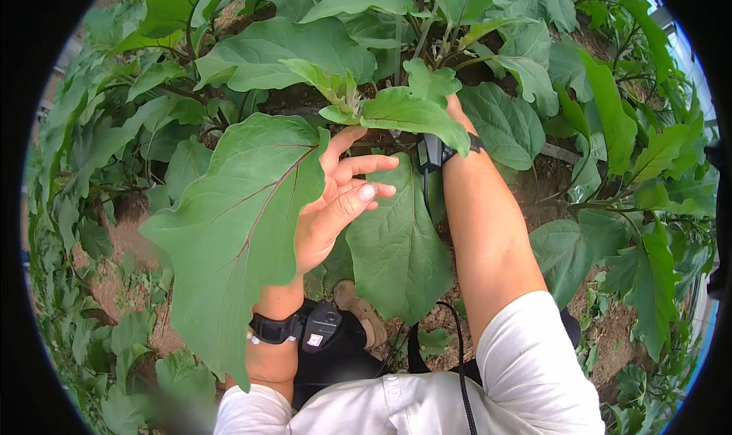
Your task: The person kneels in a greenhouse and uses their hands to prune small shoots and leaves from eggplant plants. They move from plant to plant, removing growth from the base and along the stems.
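Observation:
My left hand [337,195] is raised among eggplant leaves, with its fingers loosely curled and apart. Nothing shows between them. A large eggplant leaf [251,206] with purple veins lies against the back of this hand and covers part of the wrist. My right arm stretches forward into the plant. Only a sliver of my right hand [453,108] shows near the wrist; leaves hide its fingers. A young eggplant shoot tip [347,95] rises between the two hands. Below them hangs another broad leaf [400,246].
A black strapped device [321,325] sits on my left wrist, another [430,152] on my right. A black cable [462,366] runs up in front of my white shirt [389,406]. Dense eggplant foliage [560,258] and dry soil [617,343] surround me.

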Available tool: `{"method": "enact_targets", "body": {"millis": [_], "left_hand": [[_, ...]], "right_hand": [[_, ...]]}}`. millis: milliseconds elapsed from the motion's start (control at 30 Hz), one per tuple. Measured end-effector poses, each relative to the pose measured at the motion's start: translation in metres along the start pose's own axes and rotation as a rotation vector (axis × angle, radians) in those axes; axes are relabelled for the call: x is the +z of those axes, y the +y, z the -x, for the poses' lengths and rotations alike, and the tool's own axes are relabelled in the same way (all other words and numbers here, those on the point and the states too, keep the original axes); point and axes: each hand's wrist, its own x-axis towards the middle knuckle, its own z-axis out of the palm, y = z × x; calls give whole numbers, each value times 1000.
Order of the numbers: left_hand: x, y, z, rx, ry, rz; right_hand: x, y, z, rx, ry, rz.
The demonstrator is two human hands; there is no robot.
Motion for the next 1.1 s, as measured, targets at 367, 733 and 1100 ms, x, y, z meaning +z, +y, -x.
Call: {"method": "enact_targets", "body": {"millis": [367, 733, 1100], "left_hand": [[4, -9, -20, 66, 30, -151], [17, -19, -40, -85, -20, -243], [27, -36, -45, 30, -55, -159]], "right_hand": [[14, 6, 1, -80, -148, -445], [-15, -20, -27, -169, -21, 114], [-16, -11, 0, 20, -207, 77]]}}
